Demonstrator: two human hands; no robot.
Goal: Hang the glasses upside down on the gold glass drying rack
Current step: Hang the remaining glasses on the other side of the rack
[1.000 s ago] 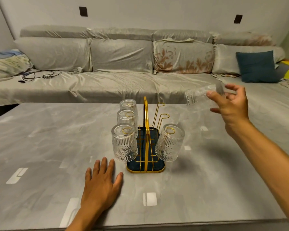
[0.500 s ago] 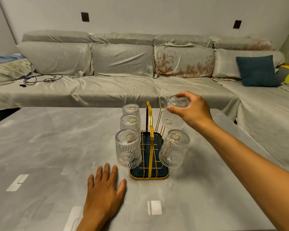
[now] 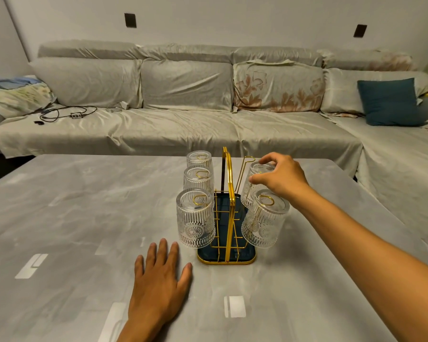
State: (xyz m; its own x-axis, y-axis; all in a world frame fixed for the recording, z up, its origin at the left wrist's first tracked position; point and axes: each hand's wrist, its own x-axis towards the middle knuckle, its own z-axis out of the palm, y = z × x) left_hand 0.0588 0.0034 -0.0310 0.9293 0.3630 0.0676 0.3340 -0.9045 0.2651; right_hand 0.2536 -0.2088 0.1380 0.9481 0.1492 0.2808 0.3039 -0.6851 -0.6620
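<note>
- The gold glass drying rack point(image 3: 229, 193) stands on the grey tabletop point(image 3: 72, 218), its dark tray base at 6 o'clock of the handle.
- Three ribbed glasses point(image 3: 195, 218) hang upside down on its 9 o'clock side; one point(image 3: 265, 223) hangs at the near 3 o'clock peg.
- The right hand point(image 3: 281, 178) grips the base of an inverted glass point(image 3: 253, 187) on the middle 3 o'clock peg.
- The left hand point(image 3: 158, 285) lies flat and released, palm down, at 7 o'clock of the rack.
</note>
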